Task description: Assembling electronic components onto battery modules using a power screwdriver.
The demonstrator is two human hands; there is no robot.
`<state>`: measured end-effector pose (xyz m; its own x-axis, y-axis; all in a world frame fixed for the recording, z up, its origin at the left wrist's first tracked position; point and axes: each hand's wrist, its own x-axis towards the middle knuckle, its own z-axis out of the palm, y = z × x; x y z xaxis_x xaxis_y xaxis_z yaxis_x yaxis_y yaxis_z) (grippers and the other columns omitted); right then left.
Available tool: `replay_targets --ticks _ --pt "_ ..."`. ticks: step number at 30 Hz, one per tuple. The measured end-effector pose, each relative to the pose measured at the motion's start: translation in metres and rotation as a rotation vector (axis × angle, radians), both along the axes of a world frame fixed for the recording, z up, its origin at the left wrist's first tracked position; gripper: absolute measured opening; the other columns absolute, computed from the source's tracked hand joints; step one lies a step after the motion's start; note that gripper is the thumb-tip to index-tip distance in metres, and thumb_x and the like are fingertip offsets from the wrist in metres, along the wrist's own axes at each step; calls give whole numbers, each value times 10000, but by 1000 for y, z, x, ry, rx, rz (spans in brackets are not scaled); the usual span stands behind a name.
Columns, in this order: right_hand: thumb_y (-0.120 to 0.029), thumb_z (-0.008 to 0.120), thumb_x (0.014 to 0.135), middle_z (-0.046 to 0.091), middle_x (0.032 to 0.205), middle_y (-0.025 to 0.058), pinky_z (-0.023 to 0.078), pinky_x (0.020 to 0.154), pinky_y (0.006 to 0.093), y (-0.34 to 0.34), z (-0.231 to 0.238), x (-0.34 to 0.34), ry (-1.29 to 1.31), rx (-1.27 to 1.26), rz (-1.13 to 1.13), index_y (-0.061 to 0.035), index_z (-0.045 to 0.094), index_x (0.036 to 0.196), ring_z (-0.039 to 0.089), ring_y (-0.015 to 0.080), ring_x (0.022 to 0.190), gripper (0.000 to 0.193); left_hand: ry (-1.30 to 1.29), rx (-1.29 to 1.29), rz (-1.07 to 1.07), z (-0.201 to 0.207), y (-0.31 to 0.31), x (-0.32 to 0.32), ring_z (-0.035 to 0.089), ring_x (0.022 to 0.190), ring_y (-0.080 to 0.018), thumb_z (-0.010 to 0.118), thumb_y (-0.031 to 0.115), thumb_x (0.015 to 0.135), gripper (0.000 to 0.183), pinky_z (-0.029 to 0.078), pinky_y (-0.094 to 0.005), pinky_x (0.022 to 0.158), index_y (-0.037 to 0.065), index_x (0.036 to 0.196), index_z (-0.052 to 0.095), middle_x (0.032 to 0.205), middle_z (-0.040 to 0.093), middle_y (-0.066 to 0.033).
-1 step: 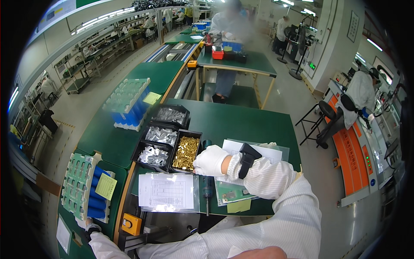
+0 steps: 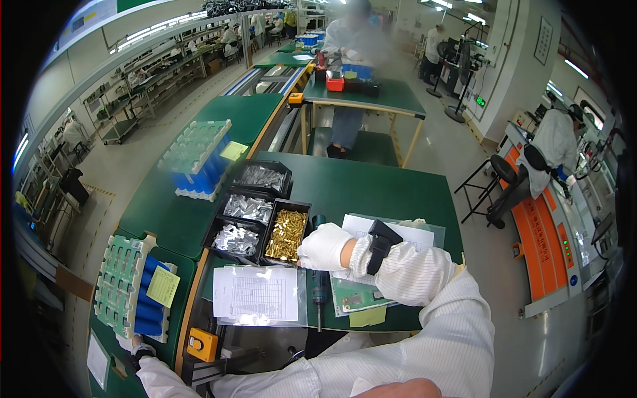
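Green workbench (image 2: pixel 371 186): spreading across the middle, carrying bins, papers and a tool.
Orange-panelled machine (image 2: pixel 541 239): standing at the right, pale lettering running down its front panel.
Near battery module (image 2: pixel 123 282): resting at the lower left beside the workbench, its blue cells showing next to a pale green end plate.
Far battery module (image 2: pixel 192 166): standing farther up that side, bearing a yellow note (image 2: pixel 233 151).
Printed sheet (image 2: pixel 257 294): lying in front of the bins, showing a table whose print is too small to read.
Black bin (image 2: pixel 307 211): holding brass-coloured fasteners (image 2: pixel 286 235).
Power screwdriver (image 2: pixel 320 292): lying partly under the right hand, bit pointing toward the wearer.
Right hand (image 2: pixel 325 247): wearing a white glove, curling beside the black bin; whether it is gripping anything cannot be told.
Left hand (image 2: pixel 127 342): reaching to the near battery module's lower end, mostly hidden; its grasp cannot be told.
Yellow-green label (image 2: pixel 163 286): sitting on the near battery module, carrying illegible writing.
Change: hands, modules and bins are all matching the earlier frame.
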<state>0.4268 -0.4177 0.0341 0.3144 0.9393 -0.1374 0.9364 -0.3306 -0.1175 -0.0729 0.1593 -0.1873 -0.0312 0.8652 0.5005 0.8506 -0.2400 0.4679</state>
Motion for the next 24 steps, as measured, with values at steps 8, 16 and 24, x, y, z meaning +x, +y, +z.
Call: replay_targets --ticks 8,16,24 --pt "-382 572 896 683 754 94 497 739 422 0 -1 0 16 -3 -9 -136 712 825 668 303 755 292 -15 -1 -27 -2 4 -2 677 964 -350 612 323 886 324 523 -407 782 87 1103 656 1055 705 -139" --pt "-381 574 894 685 756 92 495 734 418 -1 -1 1 13 -16 -13 -135 713 825 668 299 751 291 13 82 -26 -7 -2 5 683 950 -346 605 322 891 311 527 -405 764 87 1088 662 1040 710 -134" --pt "-381 567 896 680 747 92 495 727 422 1 -5 2 8 8 11 -135 713 827 668 296 751 294 -54 20 -12 -3 5 -2 679 957 -349 607 316 886 315 529 -410 763 76 1083 658 1044 705 -137"
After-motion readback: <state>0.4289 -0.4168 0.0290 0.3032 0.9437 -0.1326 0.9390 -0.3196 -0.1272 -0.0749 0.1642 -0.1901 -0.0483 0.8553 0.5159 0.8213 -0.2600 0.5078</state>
